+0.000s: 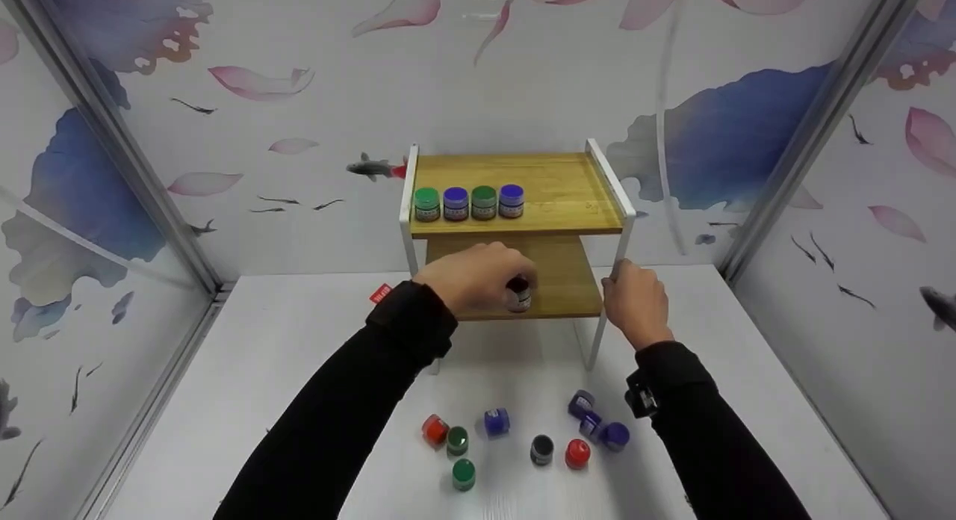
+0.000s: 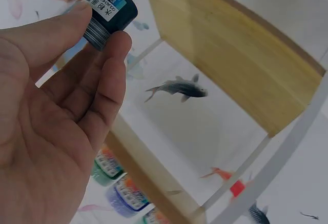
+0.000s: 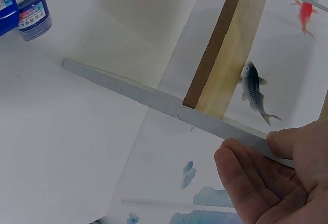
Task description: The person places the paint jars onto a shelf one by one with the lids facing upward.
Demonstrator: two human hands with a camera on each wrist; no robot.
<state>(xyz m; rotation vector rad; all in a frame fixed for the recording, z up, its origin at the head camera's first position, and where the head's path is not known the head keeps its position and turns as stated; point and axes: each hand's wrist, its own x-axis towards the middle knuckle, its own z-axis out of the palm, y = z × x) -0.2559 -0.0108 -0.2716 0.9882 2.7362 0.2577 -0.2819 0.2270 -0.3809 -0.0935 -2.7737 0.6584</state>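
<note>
My left hand [image 1: 478, 279] pinches a small paint jar [image 2: 109, 9] between thumb and fingers. Its lid is dark, and a printed label faces the left wrist view. Hand and jar are in front of the lower board [image 1: 564, 281] of a two-tier wooden rack with white metal sides. At the rack's right side, my right hand [image 1: 637, 299] holds the white front leg [image 3: 154, 96] between thumb and fingers. Along the left of the upper board [image 1: 560, 180] stands a row of paint jars with alternating green [image 1: 427, 205] and blue lids [image 1: 511, 201].
Several more jars lie or stand on the white table before the rack: red-orange [image 1: 435, 429], green [image 1: 464, 474], blue [image 1: 497, 421], black [image 1: 542, 450] and red [image 1: 577, 453]. A blue cluster [image 1: 592, 426] is at the right. A red tag [image 1: 380, 293] is left of the rack.
</note>
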